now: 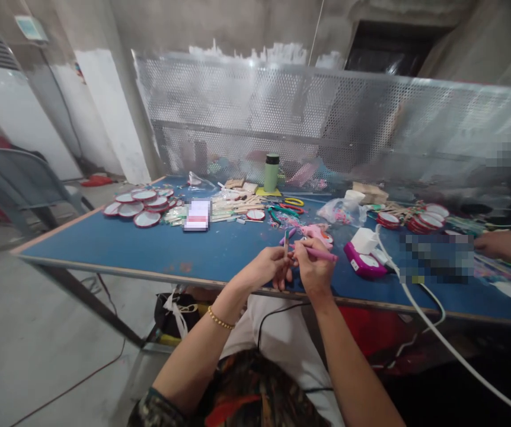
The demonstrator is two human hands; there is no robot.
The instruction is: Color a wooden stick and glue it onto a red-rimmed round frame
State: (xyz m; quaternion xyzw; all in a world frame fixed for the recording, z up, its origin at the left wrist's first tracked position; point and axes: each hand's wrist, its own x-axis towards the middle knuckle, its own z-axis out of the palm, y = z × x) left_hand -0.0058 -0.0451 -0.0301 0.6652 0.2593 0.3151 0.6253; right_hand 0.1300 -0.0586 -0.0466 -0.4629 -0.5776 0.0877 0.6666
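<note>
The left hand [265,268] pinches a slim stick [286,242] upright between its fingers; the right hand [316,273] has its fingers closed round a pink pen-shaped tool [320,254], its tip end close by the stick. Both are just above the near edge of the blue surface [220,252], which runs below at 6 o'clock from the hands. Bare surface spreads at 9 o'clock, out to the left edge.

Room is tighter elsewhere. A pink object [319,233] lies just beyond the right hand at 1 o'clock, and a purple device [364,264] sits near at 3 o'clock; a white cable [409,293] crosses the near edge at 4. Teal-handled pliers [284,212] lie at 12, with a green bottle [271,175] behind. A phone [197,214] and, farther out, red-rimmed discs [147,219] lie at 10. A perforated metal panel [246,107] stands along the far side.
</note>
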